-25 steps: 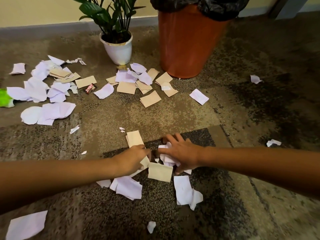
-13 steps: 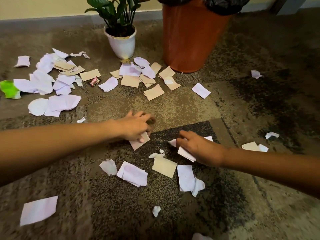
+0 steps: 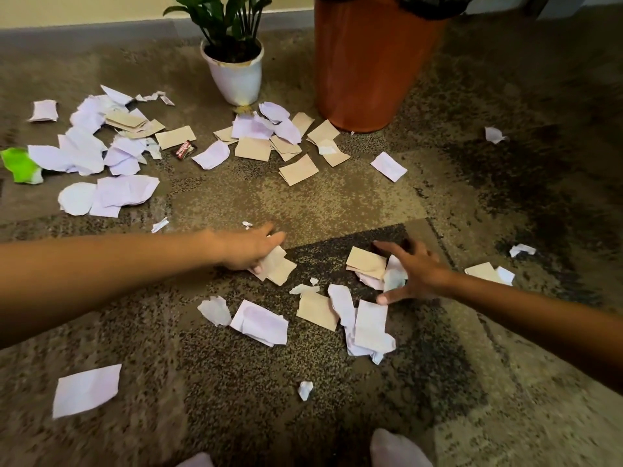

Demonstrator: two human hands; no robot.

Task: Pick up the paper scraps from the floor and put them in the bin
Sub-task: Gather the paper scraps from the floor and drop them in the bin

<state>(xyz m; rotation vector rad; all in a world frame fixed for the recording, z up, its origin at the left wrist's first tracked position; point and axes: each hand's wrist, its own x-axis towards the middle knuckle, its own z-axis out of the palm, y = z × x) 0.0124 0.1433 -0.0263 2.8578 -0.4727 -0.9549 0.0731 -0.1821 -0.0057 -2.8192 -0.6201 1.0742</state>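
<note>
Both bare forearms reached forward low over floor. Left hand (image 3: 249, 252) curled, fingers pinched closed on tan paper scraps (image 3: 276, 266). Right hand (image 3: 413, 271) spread wide, fingers splayed, palm down.

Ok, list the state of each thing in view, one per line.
left hand: closed on tan scraps
right hand: fingers spread over a small pile of scraps
bin: upright, black liner at rim
potted plant: upright
red wrapper: lying among scattered paper
</note>
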